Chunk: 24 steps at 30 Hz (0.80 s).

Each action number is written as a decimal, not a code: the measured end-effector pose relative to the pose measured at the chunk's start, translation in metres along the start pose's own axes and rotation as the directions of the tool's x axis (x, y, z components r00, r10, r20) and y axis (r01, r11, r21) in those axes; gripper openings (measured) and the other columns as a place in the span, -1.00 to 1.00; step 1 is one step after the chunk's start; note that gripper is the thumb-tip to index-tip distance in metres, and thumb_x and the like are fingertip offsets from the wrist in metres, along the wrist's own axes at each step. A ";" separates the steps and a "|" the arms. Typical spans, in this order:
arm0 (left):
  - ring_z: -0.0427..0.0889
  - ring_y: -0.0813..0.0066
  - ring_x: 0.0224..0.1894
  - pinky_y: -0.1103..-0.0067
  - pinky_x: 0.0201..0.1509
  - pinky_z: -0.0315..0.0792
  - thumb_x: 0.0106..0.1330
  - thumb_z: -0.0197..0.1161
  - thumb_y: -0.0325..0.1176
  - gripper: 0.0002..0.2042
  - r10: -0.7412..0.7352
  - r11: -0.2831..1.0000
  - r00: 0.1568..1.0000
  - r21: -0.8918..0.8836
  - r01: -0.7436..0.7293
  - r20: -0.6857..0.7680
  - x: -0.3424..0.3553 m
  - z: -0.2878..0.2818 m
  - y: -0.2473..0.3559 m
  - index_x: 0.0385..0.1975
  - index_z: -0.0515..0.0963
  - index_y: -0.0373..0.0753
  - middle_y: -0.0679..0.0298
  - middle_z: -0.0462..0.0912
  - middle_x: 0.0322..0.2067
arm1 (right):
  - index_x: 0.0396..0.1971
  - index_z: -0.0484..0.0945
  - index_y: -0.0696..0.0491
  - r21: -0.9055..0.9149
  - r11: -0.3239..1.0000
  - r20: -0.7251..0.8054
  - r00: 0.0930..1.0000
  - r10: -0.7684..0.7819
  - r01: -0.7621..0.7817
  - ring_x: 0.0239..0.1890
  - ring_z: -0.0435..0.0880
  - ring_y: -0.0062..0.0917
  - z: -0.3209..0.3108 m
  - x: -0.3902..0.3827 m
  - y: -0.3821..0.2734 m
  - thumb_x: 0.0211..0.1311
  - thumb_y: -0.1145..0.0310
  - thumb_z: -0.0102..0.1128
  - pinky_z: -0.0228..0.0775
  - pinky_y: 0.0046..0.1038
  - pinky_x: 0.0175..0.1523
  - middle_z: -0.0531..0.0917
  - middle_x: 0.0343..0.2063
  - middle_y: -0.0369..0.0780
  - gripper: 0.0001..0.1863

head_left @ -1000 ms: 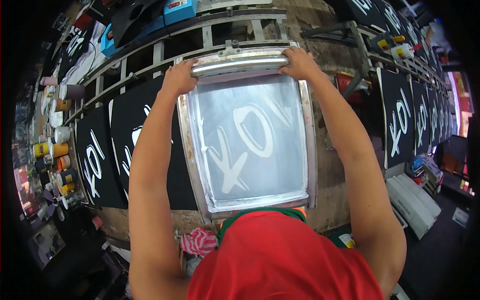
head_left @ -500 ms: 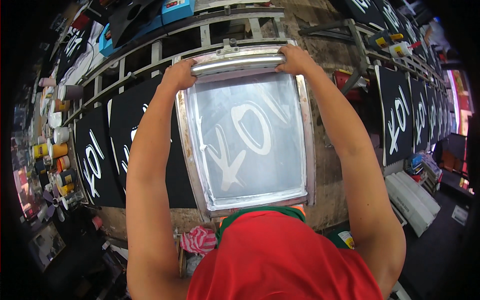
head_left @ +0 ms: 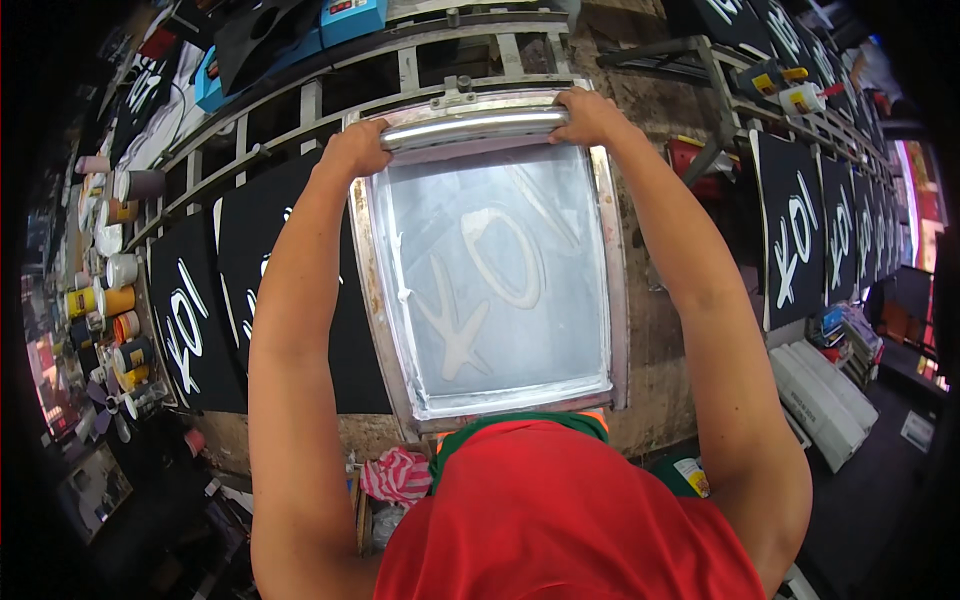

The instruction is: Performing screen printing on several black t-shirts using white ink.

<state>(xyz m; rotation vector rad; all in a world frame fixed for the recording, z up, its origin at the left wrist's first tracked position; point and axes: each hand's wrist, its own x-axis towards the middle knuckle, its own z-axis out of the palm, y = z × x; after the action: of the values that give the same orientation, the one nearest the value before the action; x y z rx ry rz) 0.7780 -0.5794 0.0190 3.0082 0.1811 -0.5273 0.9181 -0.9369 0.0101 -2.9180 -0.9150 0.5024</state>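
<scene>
Straight in front of me lies a printing screen (head_left: 500,355) in a metal frame (head_left: 614,280), with large pale lettering showing in its whitish mesh. Across its far end runs a shiny metal bar (head_left: 470,124). My left hand (head_left: 360,145) is closed on the bar's left end, and my right hand (head_left: 585,118) grips its right end. Left of the screen, black printed panels (head_left: 185,310) with white lettering lie side by side, partly hidden behind my left forearm.
A railed metal rack (head_left: 410,70) runs beyond the screen, with a blue device (head_left: 345,20) behind it. Several tubs of ink (head_left: 115,300) line the far left. More black panels (head_left: 775,200) stand at right, above pale bundled boards (head_left: 820,395). A striped cloth (head_left: 395,475) lies below.
The lettering in the mesh has turned fainter and less white. Both hands keep their hold on the bar. The view has shifted very slightly.
</scene>
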 end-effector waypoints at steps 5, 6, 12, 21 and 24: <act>0.65 0.08 0.19 0.14 0.30 0.49 0.13 0.32 -0.28 -0.43 0.002 1.000 1.000 -0.003 -0.002 0.009 0.004 0.001 -0.002 0.25 0.56 -0.06 0.04 0.68 0.12 | 0.15 0.60 0.01 0.017 1.000 -0.038 0.999 0.009 -0.009 0.23 0.59 -0.16 0.000 0.001 -0.001 -0.08 -0.01 0.60 0.44 -0.12 0.27 0.62 0.17 -0.10 -0.25; 0.65 0.08 0.19 0.14 0.30 0.49 0.13 0.32 -0.28 -0.43 0.001 1.000 1.000 -0.004 -0.001 0.009 0.003 0.001 -0.002 0.25 0.56 -0.06 0.04 0.68 0.12 | 0.15 0.60 0.01 0.016 1.000 -0.038 0.999 0.007 -0.007 0.23 0.59 -0.16 0.000 0.001 -0.002 -0.08 -0.01 0.60 0.44 -0.12 0.27 0.62 0.17 -0.10 -0.25; 0.62 0.03 0.21 0.18 0.28 0.49 0.14 0.43 -0.24 -0.43 -0.017 1.000 0.999 -0.008 0.018 0.029 0.000 -0.002 0.002 0.23 0.55 -0.12 0.03 0.66 0.13 | 0.08 0.64 0.05 0.043 0.999 0.013 1.000 -0.016 0.016 0.16 0.64 -0.12 -0.003 0.005 0.000 -0.12 0.01 0.60 0.47 -0.12 0.24 0.66 0.11 -0.05 -0.28; 0.60 0.07 0.23 0.26 0.30 0.48 0.13 0.38 -0.24 -0.39 0.025 1.000 1.000 0.010 -0.025 0.014 0.001 0.010 -0.002 0.26 0.52 -0.18 0.01 0.63 0.16 | 0.01 0.67 0.10 -0.017 1.000 0.078 0.997 -0.015 0.016 0.09 0.69 -0.07 0.002 0.003 -0.006 -0.10 0.29 0.30 0.53 -0.11 0.16 0.71 0.01 0.03 -0.45; 0.65 0.09 0.17 0.19 0.25 0.52 0.13 0.28 -0.30 -0.43 0.044 0.998 0.999 0.034 -0.043 -0.017 0.001 0.013 -0.001 0.26 0.55 -0.08 0.04 0.69 0.09 | 0.02 0.67 0.10 -0.002 1.000 0.029 0.999 -0.018 0.018 0.09 0.68 -0.07 0.006 0.005 -0.003 -0.10 0.29 0.29 0.53 -0.10 0.15 0.70 0.02 0.02 -0.44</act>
<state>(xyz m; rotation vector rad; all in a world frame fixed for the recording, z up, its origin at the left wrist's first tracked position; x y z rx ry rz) 0.7748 -0.5791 0.0063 3.0429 0.1087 -0.5042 0.9179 -0.9317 0.0037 -2.9093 -0.9451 0.5446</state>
